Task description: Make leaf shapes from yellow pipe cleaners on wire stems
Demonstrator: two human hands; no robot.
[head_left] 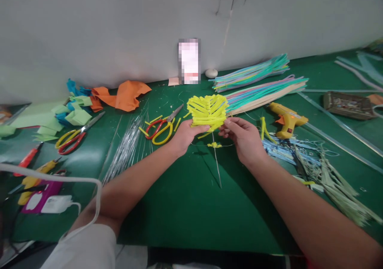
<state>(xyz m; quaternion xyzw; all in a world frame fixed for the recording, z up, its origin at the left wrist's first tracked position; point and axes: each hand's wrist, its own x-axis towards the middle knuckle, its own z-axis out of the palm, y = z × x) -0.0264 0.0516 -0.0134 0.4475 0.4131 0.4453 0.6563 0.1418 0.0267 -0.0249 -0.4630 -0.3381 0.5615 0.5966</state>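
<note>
Above green table, behind front edge, pinching likely light, bendy yellow piece low with left hand, apparently right hand.

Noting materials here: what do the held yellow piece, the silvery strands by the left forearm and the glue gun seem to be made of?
Yellow piece: probably pipe cleaner, matte and fuzzy, judging by its soft-edged strips.
Silvery strands: likely metal wire, shiny, as they are thin and catch the light.
Glue gun: apparently hard plastic, given its smooth, evenly yellow moulded body.
</note>
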